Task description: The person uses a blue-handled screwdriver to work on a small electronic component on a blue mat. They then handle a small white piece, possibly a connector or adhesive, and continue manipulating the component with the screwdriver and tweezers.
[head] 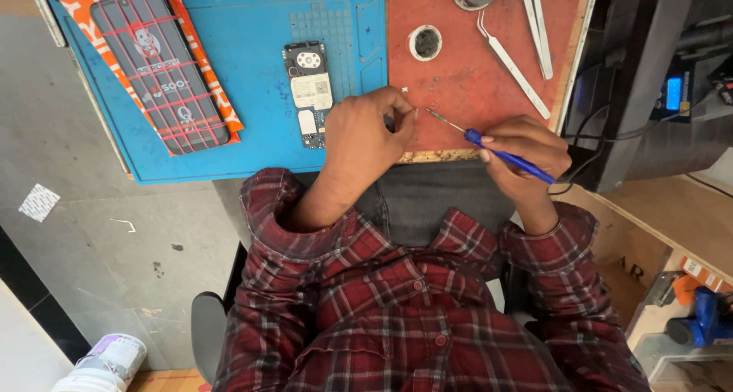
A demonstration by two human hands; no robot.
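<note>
Right hand [527,144] grip clamped on blue screwdriver [500,152]; left hand [370,132] fingertips pinched together, content unclear.

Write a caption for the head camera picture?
Right hand aims a blue screwdriver toward the left hand.

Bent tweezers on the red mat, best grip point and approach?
Grip the bent tweezers at mid-shank, pinching across the two flat arms from above. They lie flat and diagonal on the red mat, hooked tip toward the white ring, with bare mat on both sides, so come from the right hand side.
</note>
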